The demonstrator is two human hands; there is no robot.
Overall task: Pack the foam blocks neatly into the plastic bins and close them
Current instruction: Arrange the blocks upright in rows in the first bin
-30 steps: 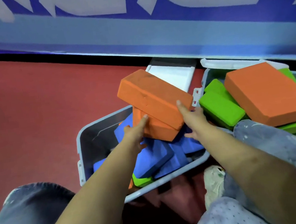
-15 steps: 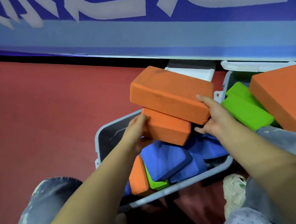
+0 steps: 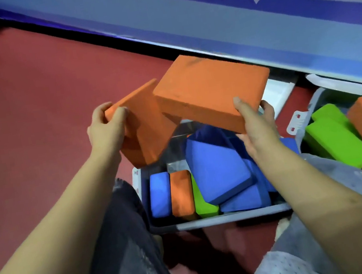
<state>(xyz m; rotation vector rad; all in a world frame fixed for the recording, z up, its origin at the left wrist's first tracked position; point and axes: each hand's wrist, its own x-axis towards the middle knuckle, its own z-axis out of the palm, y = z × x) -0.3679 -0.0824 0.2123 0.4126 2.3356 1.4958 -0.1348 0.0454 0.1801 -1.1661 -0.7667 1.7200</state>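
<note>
We hold two orange foam blocks above the grey bin: our left hand grips the tilted block, our right hand clasps the flat block. Below our hands we count three blue blocks, one orange, one green. Right of our right hand, a second bin holds two green blocks and one orange.

Bright even light, soft motion blur

Two orange foam blocks sit highest; below them the grey bin shows blue blocks, one orange block and a green block. The floor is dark red, the wall banner blue with pale lettering.
</note>
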